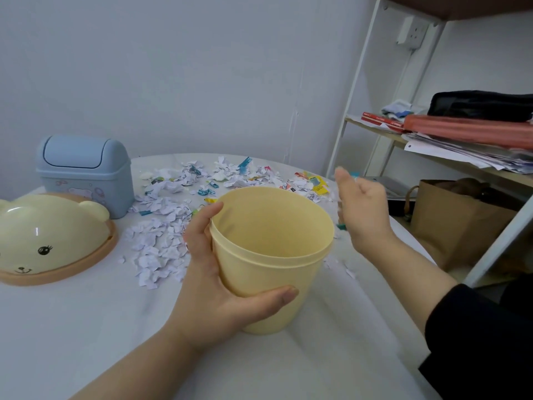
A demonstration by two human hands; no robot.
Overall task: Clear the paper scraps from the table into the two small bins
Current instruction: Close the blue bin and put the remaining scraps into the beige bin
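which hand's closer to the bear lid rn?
Left. The left hand grips the yellow bin just right of the bear lid, paper scraps between them. The right hand is open on the bin's far side, farther away.

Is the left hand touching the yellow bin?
Touching. Head view: the left hand grips the yellow bin, thumb across its near wall, fingers at its rim.

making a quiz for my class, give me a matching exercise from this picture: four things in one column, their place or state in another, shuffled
1 yellow bin
2 blue swing-lid bin
3 bear-face lid
4 paper scraps

a strewn over the table
b gripped by the left hand
c lying flat, off its bin
d standing, lid closed

Pairs: 1-b, 2-d, 3-c, 4-a
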